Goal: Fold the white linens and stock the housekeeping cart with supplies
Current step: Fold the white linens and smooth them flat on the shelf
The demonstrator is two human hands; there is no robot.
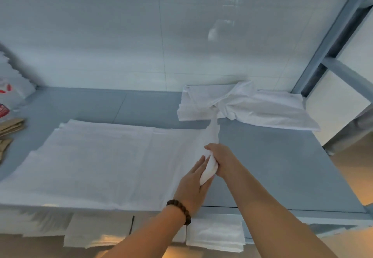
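A large white linen [105, 160] lies spread flat over the left and middle of the grey shelf surface [282, 167]. Its right edge is bunched into a roll. My right hand [220, 159] grips that bunched edge from above. My left hand [193, 181], with a dark bead bracelet on the wrist, lies under the roll with straight fingers. A thin strip of the cloth runs up from my hands toward a rumpled pile of white linens [242, 104] at the back right.
Stacks of folded white linens [216, 235] sit on the shelf below the front edge. Brown paper items [10, 126] and a white bag with red print [8, 90] lie at the far left. A grey metal rack post [331, 35] rises at the right.
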